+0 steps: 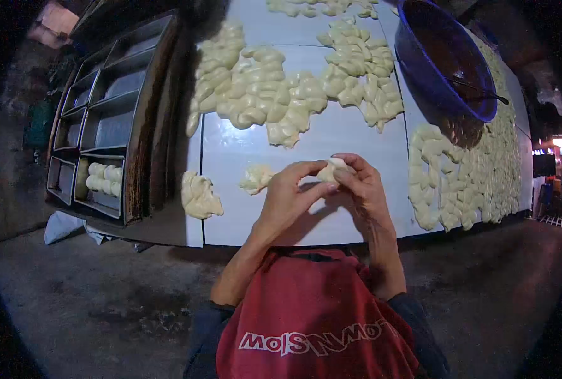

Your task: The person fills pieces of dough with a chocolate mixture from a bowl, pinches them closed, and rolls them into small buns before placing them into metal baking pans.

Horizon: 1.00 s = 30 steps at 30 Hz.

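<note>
Between my two hands, just above the white table, is a small pale piece of dough. My left hand pinches its near left side with thumb and fingers. Curled round its right side are the fingers of my right hand. Part of the dough is hidden behind the fingers. Just left of my left hand lies a small dough lump on the table, and farther left a larger dough lump. Beyond my hands spreads a wide mass of soft dough pieces pressed against one another.
Metal baking tins stand in a dark frame at the left; the near one holds several dough balls. A blue basin with brown contents and a spoon sits at the right. Flattened dough pieces cover the table's right side.
</note>
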Each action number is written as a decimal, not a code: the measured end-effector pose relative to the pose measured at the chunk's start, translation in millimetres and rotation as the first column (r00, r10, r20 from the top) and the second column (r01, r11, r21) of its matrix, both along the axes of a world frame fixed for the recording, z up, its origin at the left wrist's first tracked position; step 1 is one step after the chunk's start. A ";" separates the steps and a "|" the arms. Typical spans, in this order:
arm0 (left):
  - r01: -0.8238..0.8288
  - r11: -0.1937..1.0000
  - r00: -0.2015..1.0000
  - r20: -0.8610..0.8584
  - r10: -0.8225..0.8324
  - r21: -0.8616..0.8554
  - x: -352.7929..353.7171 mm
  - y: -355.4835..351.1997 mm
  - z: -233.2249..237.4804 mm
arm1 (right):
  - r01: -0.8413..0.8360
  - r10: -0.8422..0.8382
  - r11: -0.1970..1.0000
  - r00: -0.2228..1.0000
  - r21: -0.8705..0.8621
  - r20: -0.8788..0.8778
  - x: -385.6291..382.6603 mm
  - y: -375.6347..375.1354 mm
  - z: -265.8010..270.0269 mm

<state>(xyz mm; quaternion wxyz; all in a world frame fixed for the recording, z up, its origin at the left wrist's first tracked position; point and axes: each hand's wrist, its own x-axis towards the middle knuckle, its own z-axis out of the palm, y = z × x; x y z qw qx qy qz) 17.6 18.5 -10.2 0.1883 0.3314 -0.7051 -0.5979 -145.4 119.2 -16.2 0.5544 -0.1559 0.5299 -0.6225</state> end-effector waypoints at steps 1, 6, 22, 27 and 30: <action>-0.003 0.957 0.997 -0.074 0.026 0.289 -9.4 0.4 2.2 | -0.012 0.012 1.000 0.999 0.001 -0.046 -2.2 2.0 -3.6; -0.019 0.986 1.000 -0.009 0.021 0.164 -36.9 7.3 -6.5 | 0.117 -0.139 0.990 0.690 -0.080 -0.710 -24.8 16.4 -26.8; 0.225 0.937 0.845 -0.532 -0.050 0.269 -238.1 70.6 -9.7 | 0.394 -0.366 0.839 0.919 -0.376 0.145 -184.7 28.9 59.3; 0.269 0.925 0.952 -0.218 -0.213 0.268 -207.8 53.1 -23.0 | 0.188 -0.237 0.971 0.754 -0.145 -0.612 -331.6 -17.7 91.7; 0.126 0.921 0.986 -0.145 -0.077 0.368 -192.6 43.2 -24.7 | -0.011 0.303 0.945 0.408 0.327 -0.861 -386.7 -48.1 71.6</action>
